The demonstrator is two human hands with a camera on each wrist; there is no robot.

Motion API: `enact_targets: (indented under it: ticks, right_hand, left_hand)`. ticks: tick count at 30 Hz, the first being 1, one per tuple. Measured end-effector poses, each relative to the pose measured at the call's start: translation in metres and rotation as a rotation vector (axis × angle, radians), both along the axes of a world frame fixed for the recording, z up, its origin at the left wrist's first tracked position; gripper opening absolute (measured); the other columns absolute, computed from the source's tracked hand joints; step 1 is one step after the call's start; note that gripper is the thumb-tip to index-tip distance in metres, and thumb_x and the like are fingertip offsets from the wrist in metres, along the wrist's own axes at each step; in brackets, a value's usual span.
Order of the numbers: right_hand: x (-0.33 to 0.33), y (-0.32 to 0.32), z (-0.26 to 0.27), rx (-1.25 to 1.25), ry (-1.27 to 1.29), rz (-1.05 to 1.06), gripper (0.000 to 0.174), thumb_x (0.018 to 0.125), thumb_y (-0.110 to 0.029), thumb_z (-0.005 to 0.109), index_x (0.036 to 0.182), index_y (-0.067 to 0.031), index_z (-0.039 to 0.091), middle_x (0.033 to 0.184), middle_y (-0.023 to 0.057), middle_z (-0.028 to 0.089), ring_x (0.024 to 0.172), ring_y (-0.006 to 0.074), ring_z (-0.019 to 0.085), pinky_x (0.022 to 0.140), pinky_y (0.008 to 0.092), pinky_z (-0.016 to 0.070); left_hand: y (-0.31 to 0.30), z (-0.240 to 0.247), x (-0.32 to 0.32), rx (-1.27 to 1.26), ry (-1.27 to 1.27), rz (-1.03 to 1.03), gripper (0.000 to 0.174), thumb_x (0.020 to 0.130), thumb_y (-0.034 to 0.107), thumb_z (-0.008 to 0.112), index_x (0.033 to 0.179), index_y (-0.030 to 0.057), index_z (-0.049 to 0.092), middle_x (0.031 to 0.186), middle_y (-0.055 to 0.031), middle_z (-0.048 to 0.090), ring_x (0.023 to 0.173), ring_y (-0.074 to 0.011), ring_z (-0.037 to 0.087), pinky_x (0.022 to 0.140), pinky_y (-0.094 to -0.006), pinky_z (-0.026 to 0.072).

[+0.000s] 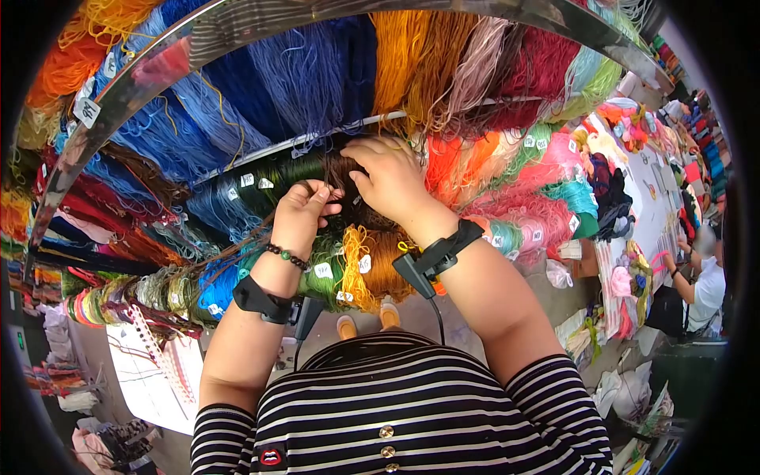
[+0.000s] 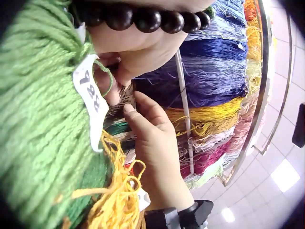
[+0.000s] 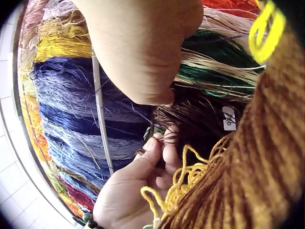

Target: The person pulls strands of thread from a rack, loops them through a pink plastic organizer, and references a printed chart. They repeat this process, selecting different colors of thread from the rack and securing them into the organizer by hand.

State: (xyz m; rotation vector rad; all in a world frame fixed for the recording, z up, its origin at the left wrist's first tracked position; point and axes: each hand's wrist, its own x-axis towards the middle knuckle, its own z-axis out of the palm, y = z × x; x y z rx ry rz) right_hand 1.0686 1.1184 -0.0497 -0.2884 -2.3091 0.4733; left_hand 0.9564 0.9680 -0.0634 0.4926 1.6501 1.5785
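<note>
Between the thumb and fingertips of my left hand (image 1: 297,220) a few thin brown thread strands are pinched, seen close up in the right wrist view. A dark brown thread skein (image 3: 200,107) with a white number tag (image 3: 229,118) hangs just beside it. My right hand (image 1: 392,176) lies over the top of this skein, its thumb apart from the fingers and the fingertips among the threads. In the left wrist view the two hands are close together, the right hand's thumb and forefinger spaced apart. Some right fingertips are hidden behind the threads.
Blue thread skeins (image 1: 305,75) hang above, behind a white rod (image 1: 297,145). A yellow skein (image 1: 360,261) and a light green skein (image 2: 43,119) hang nearer my body. Orange-red skeins (image 1: 459,170) are at the right. A curved metal rail (image 1: 277,28) crosses overhead. Another person (image 1: 703,285) sits far right.
</note>
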Motion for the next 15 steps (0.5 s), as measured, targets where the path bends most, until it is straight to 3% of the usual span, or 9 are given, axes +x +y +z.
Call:
enact_targets:
  ticks: [15]
  right_hand:
    - [0.0006,-0.0011,0.0011,0.002,0.001,-0.003,0.032,0.072,-0.010,0.067,0.104,-0.0091,0.065,0.110,0.0068,0.064,0.106,0.0297,0.057,0.095,0.0412,0.0406]
  left_hand:
    - [0.0002,-0.0051,0.0008,0.006,0.035,0.025,0.010,0.095,0.019,0.057,0.098,0.0090,0.056,0.092,-0.0010,0.067,0.075,-0.0073,0.063,0.060,-0.0173,0.0459]
